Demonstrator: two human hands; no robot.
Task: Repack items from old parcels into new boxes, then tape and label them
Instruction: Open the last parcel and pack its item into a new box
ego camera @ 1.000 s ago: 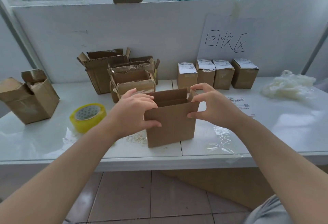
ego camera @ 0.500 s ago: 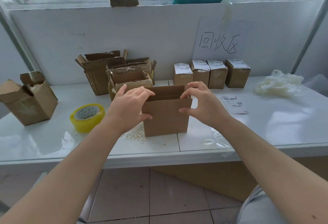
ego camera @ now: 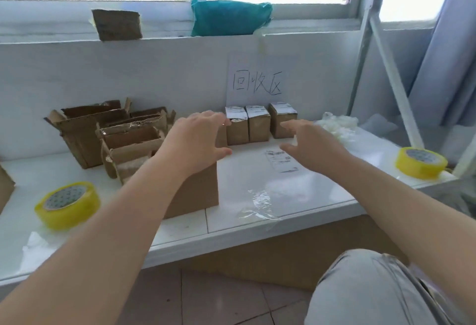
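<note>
- Head view, centre: a new cardboard box (ego camera: 195, 190) stands on the white bench (ego camera: 322, 183). The left hand (ego camera: 195, 141) lies across its top, grip spread flat, seemingly pressing the flaps down.
- Right of centre: the right hand (ego camera: 309, 144) hovers over a shipping label (ego camera: 282, 162), grip spread, holding nothing.
- Likely step: closing the box. Taping comes next; a yellow tape roll (ego camera: 67, 205) sits lower left, a second tape roll (ego camera: 421, 162) far right.
</note>
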